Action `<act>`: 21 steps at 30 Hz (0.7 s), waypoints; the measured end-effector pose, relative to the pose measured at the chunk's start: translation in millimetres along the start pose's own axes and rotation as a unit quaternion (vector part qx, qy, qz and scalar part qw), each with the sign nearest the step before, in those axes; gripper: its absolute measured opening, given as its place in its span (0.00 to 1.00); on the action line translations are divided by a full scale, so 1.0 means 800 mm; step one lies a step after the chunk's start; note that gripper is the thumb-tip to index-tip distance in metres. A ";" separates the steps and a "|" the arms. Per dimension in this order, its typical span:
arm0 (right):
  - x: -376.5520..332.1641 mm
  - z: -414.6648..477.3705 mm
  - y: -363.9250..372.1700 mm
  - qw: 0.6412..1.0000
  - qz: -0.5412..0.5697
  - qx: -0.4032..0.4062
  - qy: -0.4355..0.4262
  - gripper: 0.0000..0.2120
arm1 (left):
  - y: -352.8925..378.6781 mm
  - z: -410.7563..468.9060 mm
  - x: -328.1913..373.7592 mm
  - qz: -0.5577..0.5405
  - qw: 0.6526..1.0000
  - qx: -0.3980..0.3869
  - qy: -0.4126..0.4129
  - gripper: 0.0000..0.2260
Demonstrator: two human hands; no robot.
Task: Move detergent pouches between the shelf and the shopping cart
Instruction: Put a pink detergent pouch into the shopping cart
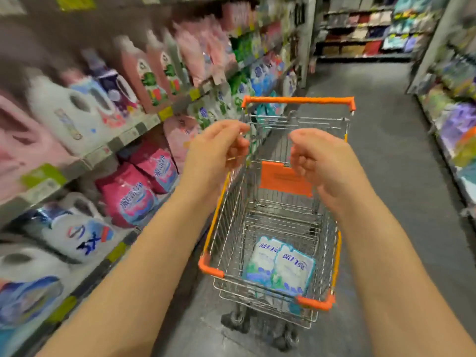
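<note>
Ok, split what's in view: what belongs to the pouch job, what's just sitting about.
Job: cart, two white-blue pouches in it, pink pouches, left shelf, left hand, right hand.
Lying about: white jugs, right-hand shelves, folded stock at the aisle end.

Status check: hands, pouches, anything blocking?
Left hand and right hand empty, fingers curled, above cart. Two detergent pouches lying inside it. Nothing blocking; shelf at left.
</note>
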State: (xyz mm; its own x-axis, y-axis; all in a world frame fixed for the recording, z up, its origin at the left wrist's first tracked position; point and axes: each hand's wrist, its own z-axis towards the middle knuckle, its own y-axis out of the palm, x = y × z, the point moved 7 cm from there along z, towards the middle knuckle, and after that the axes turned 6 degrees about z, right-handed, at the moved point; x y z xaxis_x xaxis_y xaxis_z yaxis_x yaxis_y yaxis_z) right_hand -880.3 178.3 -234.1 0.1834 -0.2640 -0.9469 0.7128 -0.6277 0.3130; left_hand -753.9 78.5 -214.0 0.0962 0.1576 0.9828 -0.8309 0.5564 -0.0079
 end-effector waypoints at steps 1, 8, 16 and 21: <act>-0.016 -0.017 0.021 1.000 -0.002 -0.028 -0.010 0.10 | -0.018 -0.024 0.022 0.010 1.000 0.021 0.016 0.11; -0.099 -0.159 0.199 0.972 -0.030 -0.206 -0.107 0.10 | -0.176 -0.192 0.173 0.099 0.971 0.185 0.115 0.13; -0.153 -0.347 0.422 0.906 -0.025 -0.348 -0.239 0.10 | -0.370 -0.392 0.325 0.228 0.902 0.306 0.203 0.10; -0.161 -0.453 0.552 0.874 0.041 -0.412 -0.255 0.08 | -0.490 -0.504 0.390 0.291 0.850 0.381 0.217 0.09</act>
State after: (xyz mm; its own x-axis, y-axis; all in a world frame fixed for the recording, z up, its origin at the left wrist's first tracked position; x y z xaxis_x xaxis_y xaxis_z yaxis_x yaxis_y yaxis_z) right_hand -343.9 200.4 -0.7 0.0814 -0.7070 -0.7025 0.9954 0.0935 0.0211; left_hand -177.2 238.4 21.0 -0.3975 0.6038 0.6909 -0.9046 -0.3840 -0.1849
